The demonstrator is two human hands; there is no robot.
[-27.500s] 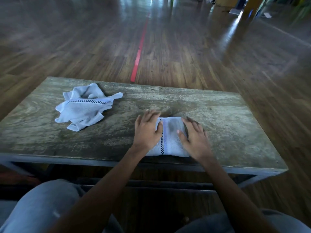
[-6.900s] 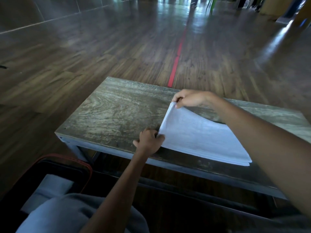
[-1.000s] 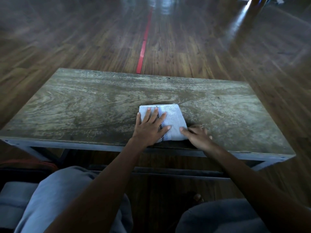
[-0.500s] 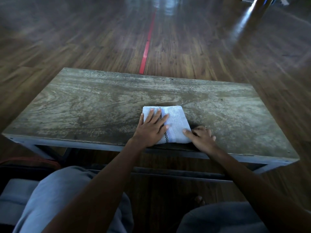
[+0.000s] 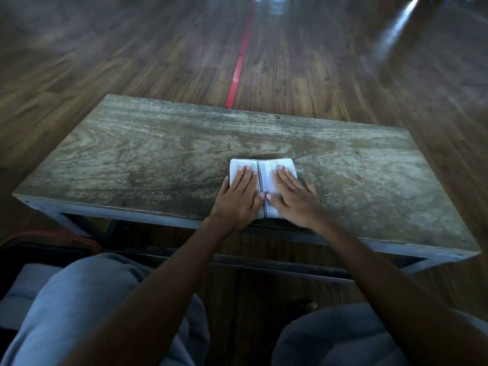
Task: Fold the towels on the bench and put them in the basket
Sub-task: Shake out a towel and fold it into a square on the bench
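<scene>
A small white towel (image 5: 264, 167) with a black checkered stripe lies folded into a compact rectangle near the front edge of the wooden bench (image 5: 148, 154). My left hand (image 5: 239, 198) lies flat on the towel's left half, fingers together and stretched out. My right hand (image 5: 291, 199) lies flat on its right half, palm down. Neither hand grips the cloth. The basket (image 5: 39, 245), dark with a red rim, sits on the floor at the lower left; a folded pale towel (image 5: 26, 286) shows inside it.
The bench has a metal frame and stands on a dark wooden floor with a red tape line (image 5: 239, 62) running away from it. My knees in grey trousers (image 5: 79, 307) fill the bottom of the view.
My right hand has come up from the towel's front right corner and now lies flat on its right half. My left hand stays pressed on the left half.
</scene>
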